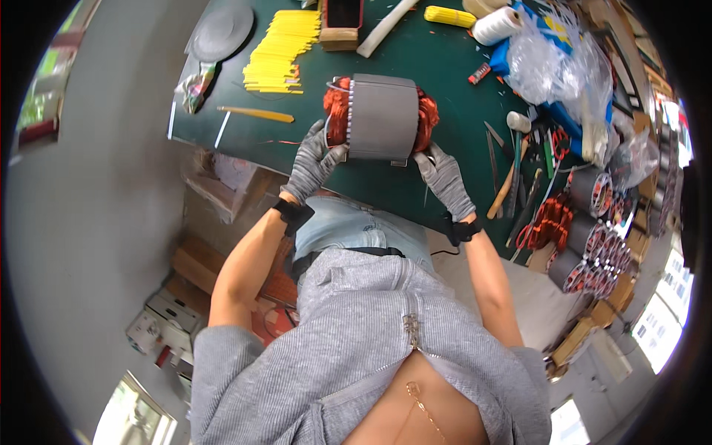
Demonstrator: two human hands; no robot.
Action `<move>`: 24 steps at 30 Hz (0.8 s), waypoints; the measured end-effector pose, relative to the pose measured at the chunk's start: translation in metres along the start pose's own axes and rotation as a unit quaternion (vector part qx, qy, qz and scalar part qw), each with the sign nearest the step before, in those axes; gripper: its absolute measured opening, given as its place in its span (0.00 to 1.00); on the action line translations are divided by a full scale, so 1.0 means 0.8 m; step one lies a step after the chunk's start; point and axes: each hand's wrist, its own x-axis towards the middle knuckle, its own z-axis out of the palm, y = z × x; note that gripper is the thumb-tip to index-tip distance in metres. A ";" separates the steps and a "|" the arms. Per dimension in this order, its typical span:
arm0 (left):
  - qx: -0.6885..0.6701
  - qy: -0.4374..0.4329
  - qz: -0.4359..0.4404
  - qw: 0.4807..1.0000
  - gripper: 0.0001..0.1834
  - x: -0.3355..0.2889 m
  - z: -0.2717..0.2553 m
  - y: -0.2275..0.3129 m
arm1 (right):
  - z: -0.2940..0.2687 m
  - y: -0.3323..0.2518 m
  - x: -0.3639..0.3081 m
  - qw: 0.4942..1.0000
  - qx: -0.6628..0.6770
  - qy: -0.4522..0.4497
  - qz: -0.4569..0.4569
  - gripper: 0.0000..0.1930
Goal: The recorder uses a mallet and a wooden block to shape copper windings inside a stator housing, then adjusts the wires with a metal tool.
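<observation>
- Left hand [311, 165]: gloved, fingers curled onto the near left end of the motor stator [383, 117]; I read it as a closed hold on the copper windings [337, 111].
- Right hand [443, 178]: gloved, fingertips pressing the stator's lower right edge, partly closed.
- Stator: between both grips, resting on the green workbench [445, 67].
- Beyond the left grip: yellow strips [280, 52].
- Risk, as I judge it: the round core rolling off the near edge if either grip slackens; glove snagging wire.
</observation>
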 end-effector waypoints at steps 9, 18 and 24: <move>0.073 -0.018 -0.285 0.956 0.20 0.106 -0.049 0.090 | -0.068 -0.059 0.123 0.986 -0.074 -0.071 0.134 0.25; 0.584 0.293 0.275 0.706 0.15 -0.023 -0.099 0.187 | -0.157 -0.122 -0.039 0.962 0.192 0.173 -0.084 0.19; -0.045 0.262 0.020 0.964 0.21 -0.041 0.014 0.030 | -0.096 -0.136 -0.090 0.949 0.173 0.172 -0.200 0.31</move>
